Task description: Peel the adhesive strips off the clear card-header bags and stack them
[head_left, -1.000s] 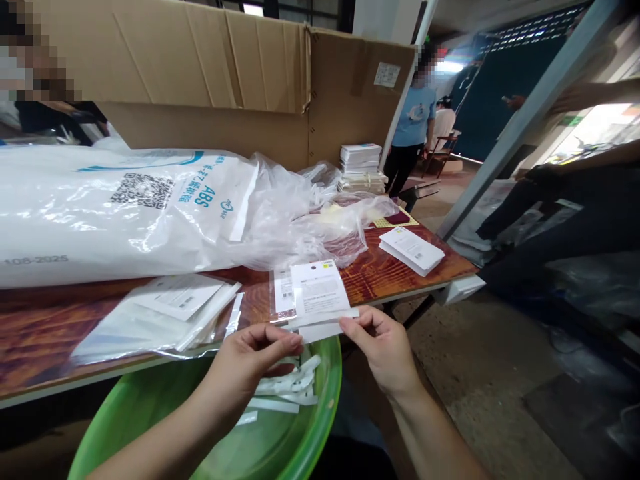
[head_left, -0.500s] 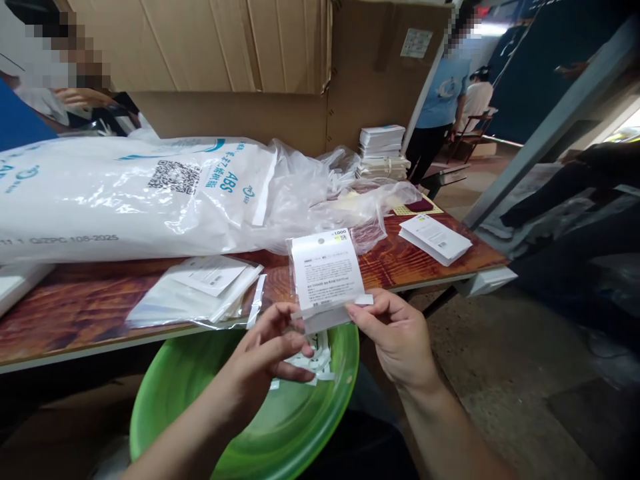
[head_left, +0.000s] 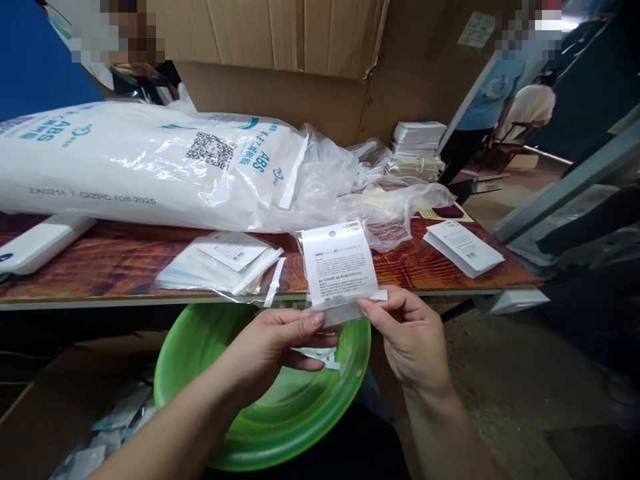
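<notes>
A clear plastic bag with a printed white card inside (head_left: 340,267) is held upright above the table's front edge, its flap end downward. My left hand (head_left: 277,343) pinches the bag's lower left corner between thumb and forefinger, the other fingers loosely spread below. At the lower right, my right hand (head_left: 413,337) has thumb and fingers closed on the flap edge, where a white strip (head_left: 380,295) sticks out sideways. Beneath both hands stands a green basin (head_left: 173,353) with several white strips (head_left: 327,355) in it, partly hidden by my left hand.
On the wooden table (head_left: 125,267) lie a stack of clear bags (head_left: 200,273), folded cards (head_left: 463,247) and a white device (head_left: 50,243). Behind them stretches a large white sack (head_left: 140,173), with stacked cards (head_left: 417,147) and cardboard boxes (head_left: 295,93) beyond. Other people are in the background.
My left thumb and forefinger have closed on the bag's lower left corner; before, the fingers were looser there. The right hand keeps its pinch. The view has shifted left.
</notes>
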Tool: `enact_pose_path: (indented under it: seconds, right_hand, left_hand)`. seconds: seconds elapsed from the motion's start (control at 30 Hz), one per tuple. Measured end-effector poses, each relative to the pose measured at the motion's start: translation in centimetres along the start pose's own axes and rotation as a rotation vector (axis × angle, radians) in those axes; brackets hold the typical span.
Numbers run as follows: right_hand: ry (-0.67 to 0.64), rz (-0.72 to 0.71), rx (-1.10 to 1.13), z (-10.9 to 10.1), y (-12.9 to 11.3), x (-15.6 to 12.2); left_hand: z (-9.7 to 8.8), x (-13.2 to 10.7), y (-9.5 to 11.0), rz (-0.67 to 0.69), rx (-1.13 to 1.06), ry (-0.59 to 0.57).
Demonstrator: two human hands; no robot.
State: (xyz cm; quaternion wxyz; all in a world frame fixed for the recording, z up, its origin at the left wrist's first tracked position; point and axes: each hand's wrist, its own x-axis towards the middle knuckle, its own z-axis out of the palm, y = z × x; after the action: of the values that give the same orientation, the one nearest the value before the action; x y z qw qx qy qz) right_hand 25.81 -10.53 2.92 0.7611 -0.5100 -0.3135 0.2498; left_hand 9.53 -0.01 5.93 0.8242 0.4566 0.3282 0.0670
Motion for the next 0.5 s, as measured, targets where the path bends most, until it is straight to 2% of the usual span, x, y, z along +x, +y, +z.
enact_pose_path:
  seconds: [0.1,0.3,0.5]
  right_hand:
    - [-0.01,0.026,0.003,-0.08,-0.03,-0.01]
    - [0.024,0.029,0.002,-0.49,0.04,0.23]
    - [0.096,0.046,-0.051,-0.29,0.27,0.5]
  left_hand:
    - [0.01,0.09,0.01,0.006,-0.02,0.01]
    - [0.63,0.44,-0.2,0.021,-0.056,0.11]
    - [0.86,0.66,-0.5,0.059,-0.045,0.163]
